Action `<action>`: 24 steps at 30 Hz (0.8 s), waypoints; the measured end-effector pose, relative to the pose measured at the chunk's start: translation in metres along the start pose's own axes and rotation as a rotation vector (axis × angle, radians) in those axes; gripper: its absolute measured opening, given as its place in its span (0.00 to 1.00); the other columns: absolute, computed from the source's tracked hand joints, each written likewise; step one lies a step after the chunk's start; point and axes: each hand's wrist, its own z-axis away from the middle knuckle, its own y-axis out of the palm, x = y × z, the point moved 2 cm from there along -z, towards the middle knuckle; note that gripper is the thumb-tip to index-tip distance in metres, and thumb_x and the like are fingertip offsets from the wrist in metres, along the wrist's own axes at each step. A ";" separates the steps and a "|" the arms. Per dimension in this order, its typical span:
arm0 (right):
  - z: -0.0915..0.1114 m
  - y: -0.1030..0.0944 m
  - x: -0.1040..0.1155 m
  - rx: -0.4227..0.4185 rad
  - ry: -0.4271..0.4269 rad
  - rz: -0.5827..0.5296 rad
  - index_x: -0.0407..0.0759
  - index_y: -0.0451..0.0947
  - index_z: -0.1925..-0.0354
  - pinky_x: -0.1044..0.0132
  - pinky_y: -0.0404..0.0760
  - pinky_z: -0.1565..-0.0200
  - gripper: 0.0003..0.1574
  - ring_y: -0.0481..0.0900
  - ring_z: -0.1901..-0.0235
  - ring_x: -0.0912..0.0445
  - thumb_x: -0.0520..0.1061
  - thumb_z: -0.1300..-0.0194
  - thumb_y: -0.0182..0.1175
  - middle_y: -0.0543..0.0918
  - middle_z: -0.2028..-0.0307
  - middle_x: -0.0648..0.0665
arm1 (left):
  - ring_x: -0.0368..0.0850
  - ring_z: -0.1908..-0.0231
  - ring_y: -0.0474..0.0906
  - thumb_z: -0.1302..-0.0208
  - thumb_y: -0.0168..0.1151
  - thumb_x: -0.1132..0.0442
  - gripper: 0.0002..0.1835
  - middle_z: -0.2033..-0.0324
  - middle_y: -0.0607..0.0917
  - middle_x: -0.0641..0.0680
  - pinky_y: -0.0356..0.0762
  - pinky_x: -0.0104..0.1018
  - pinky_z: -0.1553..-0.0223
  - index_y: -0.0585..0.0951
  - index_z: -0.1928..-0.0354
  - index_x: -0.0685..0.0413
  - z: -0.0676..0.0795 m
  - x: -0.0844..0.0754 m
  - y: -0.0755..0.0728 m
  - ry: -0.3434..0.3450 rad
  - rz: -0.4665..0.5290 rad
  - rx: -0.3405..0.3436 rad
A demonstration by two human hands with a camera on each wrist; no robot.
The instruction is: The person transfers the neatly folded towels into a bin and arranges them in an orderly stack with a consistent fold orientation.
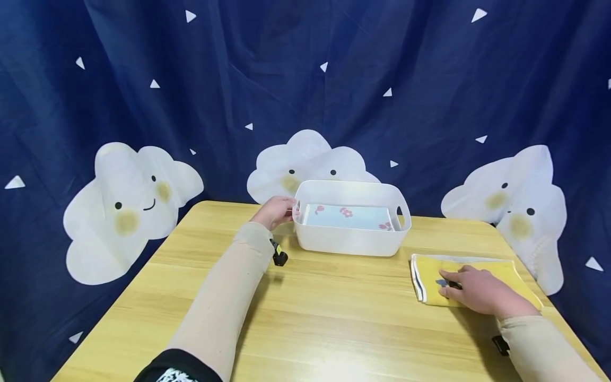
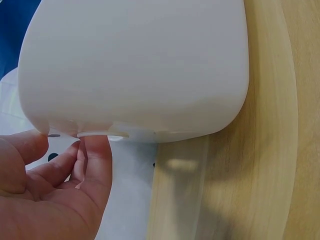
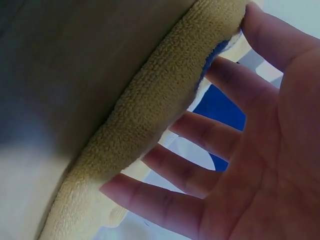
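At the far middle of the table stands a white plastic basket [image 1: 346, 242] with a handle hole at each end. My left hand [image 1: 277, 211] holds it by the left end; in the left wrist view the fingers hook into the handle hole and the thumb is at the rim. Inside the basket lies a flat light blue piece [image 1: 365, 216] with pink flowers. On the right, a folded yellow towel [image 1: 498, 270] with white edges lies on the table. My right hand [image 1: 479, 291] rests its extended, spread fingertips on the towel, beside a dark blue patch.
The wooden table [image 1: 334, 302] carries the basket and towel, with bare wood between my forearms. Right behind its far edge hangs a dark blue curtain [image 1: 286, 53] with white clouds and triangles.
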 end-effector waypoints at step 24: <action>-0.002 0.003 0.022 -0.021 -0.003 0.033 0.38 0.77 0.35 0.34 0.76 0.58 0.40 0.76 0.59 0.27 0.65 0.31 0.61 0.77 0.51 0.28 | 0.50 0.49 0.78 0.19 0.47 0.61 0.21 0.40 0.76 0.64 0.79 0.36 0.47 0.71 0.31 0.63 0.000 -0.001 0.000 -0.009 0.012 -0.005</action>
